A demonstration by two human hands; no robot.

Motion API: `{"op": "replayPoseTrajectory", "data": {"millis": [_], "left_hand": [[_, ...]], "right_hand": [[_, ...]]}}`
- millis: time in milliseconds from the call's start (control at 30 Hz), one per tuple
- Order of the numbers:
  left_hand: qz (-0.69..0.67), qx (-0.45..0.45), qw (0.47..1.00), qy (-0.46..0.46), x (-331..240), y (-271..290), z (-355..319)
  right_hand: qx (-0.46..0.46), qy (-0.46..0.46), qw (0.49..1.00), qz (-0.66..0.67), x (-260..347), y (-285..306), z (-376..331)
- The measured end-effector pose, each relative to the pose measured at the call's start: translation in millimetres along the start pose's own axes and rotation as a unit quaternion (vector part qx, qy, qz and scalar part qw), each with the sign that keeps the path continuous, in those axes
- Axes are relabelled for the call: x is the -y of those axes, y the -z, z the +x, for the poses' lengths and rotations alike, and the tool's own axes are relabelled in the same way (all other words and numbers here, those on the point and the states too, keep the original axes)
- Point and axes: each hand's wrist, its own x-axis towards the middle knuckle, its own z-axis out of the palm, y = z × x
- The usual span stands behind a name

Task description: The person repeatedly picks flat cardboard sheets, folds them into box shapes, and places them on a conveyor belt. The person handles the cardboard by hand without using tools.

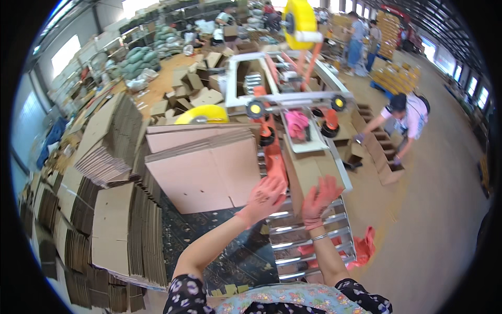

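Observation:
A brown cardboard box (314, 168) lies on the roller conveyor, its far end at the carton-sealing machine (290, 97). My right hand (320, 201), in a pinkish-orange glove, rests against the box's near end with fingers spread. In a matching glove, my left hand (265, 199) is left of the box, beside the machine's red-orange side guide (274, 162). Its fingers are stretched out and hold nothing; whether it touches the box I cannot tell. Metal rollers (293, 246) show below my hands. Yellow tape rolls (300, 23) sit on the machine.
Folded flat cartons (204, 170) stand on a dark table (193, 238) left of the conveyor. More carton stacks (112, 225) fill the far left. A pink-red cloth (363, 248) hangs at the conveyor's right edge. At the right, a co-worker (408, 118) bends over open boxes (381, 157).

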Motion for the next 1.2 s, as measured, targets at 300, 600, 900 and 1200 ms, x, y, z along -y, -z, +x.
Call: {"op": "replayPoseTrajectory", "data": {"millis": [300, 600, 900, 1200], "left_hand": [[0.342, -0.043, 0.903, 0.257, 116, 148, -113], [0.29, 0.156, 0.849, 0.412, 116, 236, -110], [0.174, 0.209, 0.961, 0.059, -71, 143, -190], [-0.096, 0.167, 0.977, 0.087, -113, 232, -195]], "right_hand": [[0.365, 0.374, 0.848, 0.084, 198, -149, 52], [0.374, 0.289, 0.767, 0.435, 198, -9, 21], [0.804, 0.145, 0.26, 0.515, 139, 111, 38], [0.337, 0.384, 0.795, 0.326, 147, 125, 4]]}}
